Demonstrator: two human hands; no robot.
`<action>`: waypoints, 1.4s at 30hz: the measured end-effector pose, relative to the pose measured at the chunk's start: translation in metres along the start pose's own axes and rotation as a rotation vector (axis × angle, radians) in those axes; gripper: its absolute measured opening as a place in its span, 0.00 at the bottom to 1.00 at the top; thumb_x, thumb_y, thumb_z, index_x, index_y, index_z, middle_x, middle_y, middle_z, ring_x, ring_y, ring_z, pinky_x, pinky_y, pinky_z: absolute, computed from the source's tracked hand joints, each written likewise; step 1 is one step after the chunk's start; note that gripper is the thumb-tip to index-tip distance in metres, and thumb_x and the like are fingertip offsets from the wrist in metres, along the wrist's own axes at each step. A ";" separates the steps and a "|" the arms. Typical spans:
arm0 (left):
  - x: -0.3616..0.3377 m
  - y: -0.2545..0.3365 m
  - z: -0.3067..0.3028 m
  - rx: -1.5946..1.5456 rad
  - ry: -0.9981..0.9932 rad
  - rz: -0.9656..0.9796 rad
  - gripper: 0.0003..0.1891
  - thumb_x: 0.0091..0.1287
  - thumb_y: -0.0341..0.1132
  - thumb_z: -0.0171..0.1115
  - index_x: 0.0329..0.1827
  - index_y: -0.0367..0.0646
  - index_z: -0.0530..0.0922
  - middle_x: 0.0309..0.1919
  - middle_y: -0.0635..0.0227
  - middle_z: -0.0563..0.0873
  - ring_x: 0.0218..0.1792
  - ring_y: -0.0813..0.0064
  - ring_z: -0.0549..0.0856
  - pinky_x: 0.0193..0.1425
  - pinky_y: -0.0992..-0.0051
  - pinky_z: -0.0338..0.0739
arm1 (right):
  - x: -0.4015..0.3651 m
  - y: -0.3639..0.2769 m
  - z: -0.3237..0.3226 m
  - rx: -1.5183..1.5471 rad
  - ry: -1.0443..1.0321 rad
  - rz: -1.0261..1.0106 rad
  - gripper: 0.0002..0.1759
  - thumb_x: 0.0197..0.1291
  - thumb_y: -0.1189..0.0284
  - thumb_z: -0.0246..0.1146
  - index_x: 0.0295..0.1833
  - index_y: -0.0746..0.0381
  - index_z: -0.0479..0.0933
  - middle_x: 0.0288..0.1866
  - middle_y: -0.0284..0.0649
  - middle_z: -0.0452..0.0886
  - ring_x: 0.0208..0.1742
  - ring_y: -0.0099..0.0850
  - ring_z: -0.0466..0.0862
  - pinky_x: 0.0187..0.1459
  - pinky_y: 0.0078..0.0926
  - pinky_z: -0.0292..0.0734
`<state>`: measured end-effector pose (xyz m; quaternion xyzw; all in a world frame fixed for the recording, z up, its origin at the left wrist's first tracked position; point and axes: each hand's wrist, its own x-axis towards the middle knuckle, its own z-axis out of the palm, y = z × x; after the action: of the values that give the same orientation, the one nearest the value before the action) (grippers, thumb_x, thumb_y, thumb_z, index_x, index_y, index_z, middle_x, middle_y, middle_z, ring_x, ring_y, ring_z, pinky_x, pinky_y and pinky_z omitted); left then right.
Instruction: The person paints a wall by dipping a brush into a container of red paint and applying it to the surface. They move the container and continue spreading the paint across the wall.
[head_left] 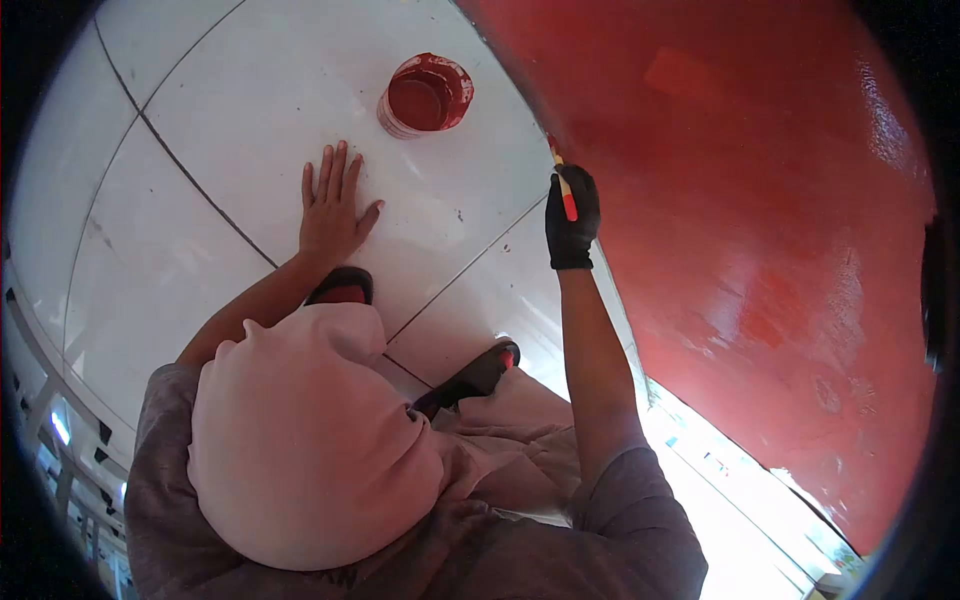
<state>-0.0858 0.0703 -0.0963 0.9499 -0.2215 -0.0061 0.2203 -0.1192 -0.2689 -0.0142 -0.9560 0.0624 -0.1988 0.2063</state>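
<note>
My left hand [334, 208] is bare and lies flat on the white tiled floor [440, 225], its fingers spread. In my right hand [574, 215], which wears a black glove, is a paintbrush [565, 185] with a light wooden handle and a red end. The red-coated bristles touch or nearly touch the lower edge of the red wall [720, 200], where it meets the floor. Up from my left hand stands an open bucket [425, 97] with red paint inside and red smears on its rim.
My knee in light pink cloth [310, 440] and my feet in dark sandals [480, 375] are close below my hands. Metal railings [70, 440] run along the lower left. Bright light falls on the floor at the lower right.
</note>
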 end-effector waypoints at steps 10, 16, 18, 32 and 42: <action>0.001 0.001 -0.002 -0.002 -0.036 -0.022 0.36 0.71 0.55 0.51 0.74 0.38 0.60 0.78 0.50 0.53 0.79 0.54 0.49 0.78 0.47 0.38 | 0.010 -0.009 -0.005 -0.156 0.240 -0.173 0.09 0.55 0.80 0.67 0.43 0.61 0.82 0.41 0.45 0.84 0.44 0.44 0.84 0.45 0.39 0.79; 0.001 0.001 0.000 0.003 -0.022 -0.005 0.36 0.71 0.54 0.52 0.74 0.39 0.60 0.78 0.51 0.52 0.79 0.55 0.49 0.79 0.48 0.37 | 0.004 -0.001 0.001 -0.113 -0.030 -0.114 0.08 0.56 0.79 0.67 0.43 0.60 0.81 0.44 0.46 0.84 0.46 0.44 0.83 0.49 0.38 0.77; 0.000 0.000 -0.001 -0.001 -0.044 -0.016 0.36 0.71 0.53 0.53 0.74 0.39 0.59 0.78 0.52 0.51 0.79 0.55 0.48 0.79 0.48 0.37 | 0.010 0.003 0.003 -0.126 -0.078 -0.117 0.08 0.57 0.80 0.67 0.44 0.62 0.81 0.45 0.47 0.84 0.46 0.43 0.83 0.49 0.37 0.77; 0.001 -0.001 0.002 0.030 -0.019 0.003 0.36 0.71 0.56 0.50 0.73 0.38 0.62 0.78 0.52 0.53 0.79 0.56 0.49 0.78 0.47 0.38 | 0.018 0.005 0.011 -0.109 0.033 -0.156 0.07 0.54 0.80 0.66 0.39 0.60 0.82 0.39 0.45 0.85 0.42 0.43 0.84 0.46 0.38 0.79; 0.001 0.001 0.000 0.016 -0.085 -0.030 0.36 0.71 0.55 0.51 0.75 0.41 0.58 0.79 0.53 0.49 0.80 0.56 0.45 0.79 0.47 0.34 | 0.009 0.002 0.015 -0.067 -0.024 -0.155 0.08 0.57 0.80 0.66 0.43 0.61 0.80 0.43 0.47 0.84 0.44 0.45 0.84 0.46 0.38 0.79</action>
<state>-0.0852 0.0692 -0.0963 0.9538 -0.2163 -0.0479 0.2031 -0.1051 -0.2668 -0.0238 -0.9667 -0.0078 -0.2003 0.1591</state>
